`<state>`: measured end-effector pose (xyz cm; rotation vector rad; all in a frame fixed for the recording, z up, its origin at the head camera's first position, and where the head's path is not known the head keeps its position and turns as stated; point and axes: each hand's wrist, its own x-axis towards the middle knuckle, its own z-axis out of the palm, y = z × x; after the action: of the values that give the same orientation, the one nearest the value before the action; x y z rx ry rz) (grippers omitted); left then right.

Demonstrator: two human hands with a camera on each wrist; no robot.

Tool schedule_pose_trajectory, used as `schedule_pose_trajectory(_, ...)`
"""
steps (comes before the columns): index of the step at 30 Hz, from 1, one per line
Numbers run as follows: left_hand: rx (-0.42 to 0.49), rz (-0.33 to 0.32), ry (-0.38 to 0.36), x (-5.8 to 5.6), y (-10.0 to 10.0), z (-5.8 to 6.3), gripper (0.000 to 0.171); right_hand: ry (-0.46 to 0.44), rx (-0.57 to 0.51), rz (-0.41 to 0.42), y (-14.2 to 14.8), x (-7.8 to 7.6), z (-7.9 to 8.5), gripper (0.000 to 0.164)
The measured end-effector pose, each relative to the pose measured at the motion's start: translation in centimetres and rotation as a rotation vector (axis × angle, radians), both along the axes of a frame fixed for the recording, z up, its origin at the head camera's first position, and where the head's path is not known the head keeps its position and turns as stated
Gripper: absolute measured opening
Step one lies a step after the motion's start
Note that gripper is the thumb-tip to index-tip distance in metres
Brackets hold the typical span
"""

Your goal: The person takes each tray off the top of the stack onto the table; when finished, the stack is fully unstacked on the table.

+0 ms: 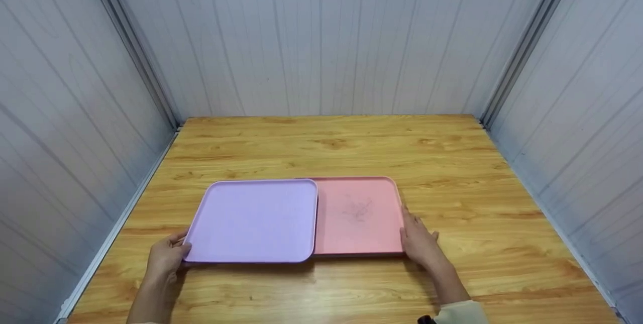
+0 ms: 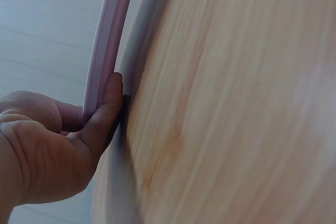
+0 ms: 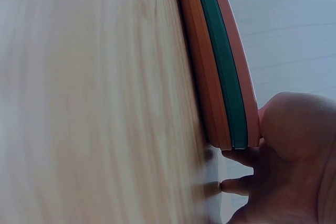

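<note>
A purple tray point(image 1: 253, 221) lies tilted slightly over the left part of a pink tray point(image 1: 359, 236), hiding that side of it. At the purple tray's near left corner, my left hand point(image 1: 166, 254) pinches the rim, thumb above and fingers beneath; the left wrist view shows that corner raised off the table. Under the pink tray, the right wrist view shows a green tray point(image 3: 224, 69) and an orange tray edge point(image 3: 202, 72) in one stack. My right hand point(image 1: 421, 241) rests along the stack's right edge, its fingers extended against the side and the thumb at the pink rim.
The trays are on a wood-grain table point(image 1: 331, 148), near its front half. Pale panelled walls stand at the back point(image 1: 321, 37), left point(image 1: 60, 138) and right point(image 1: 582, 138). A light sleeve point(image 1: 461, 313) and a small black object point(image 1: 426, 319) show at the right wrist.
</note>
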<state>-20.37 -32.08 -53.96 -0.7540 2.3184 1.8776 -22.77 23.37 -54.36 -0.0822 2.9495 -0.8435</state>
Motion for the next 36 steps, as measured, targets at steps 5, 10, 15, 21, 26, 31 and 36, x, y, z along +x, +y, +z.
schedule_pose_trajectory(5,0.039,0.002,-0.001,-0.1,-0.3,0.0,0.051,0.001,0.010,-0.004,0.0,0.0,-0.1,0.059)
schedule_pose_trajectory(10,0.040,0.009,0.005,-0.3,-0.7,-0.1,0.051,-0.019,0.005,-0.013,0.1,-0.1,-0.2,0.060)
schedule_pose_trajectory(15,0.052,0.026,-0.010,-0.4,-1.0,-0.1,0.051,-0.047,0.003,-0.024,0.0,-0.2,-0.2,0.060)
schedule_pose_trajectory(21,0.044,0.018,-0.014,-0.6,-1.3,0.0,0.051,-0.031,0.006,-0.018,0.0,-0.3,-0.2,0.059)
schedule_pose_trajectory(26,0.049,0.010,-0.008,-0.4,-1.8,0.1,0.052,-0.023,0.008,-0.018,-0.1,-0.3,-0.2,0.059)
schedule_pose_trajectory(31,0.065,0.016,-0.011,-0.5,-2.3,0.1,0.053,-0.018,0.014,-0.020,0.0,-0.3,-0.2,0.059)
schedule_pose_trajectory(36,0.051,0.010,-0.019,-0.6,-2.6,0.2,0.053,-0.003,0.017,-0.021,-0.1,-0.1,-0.1,0.059)
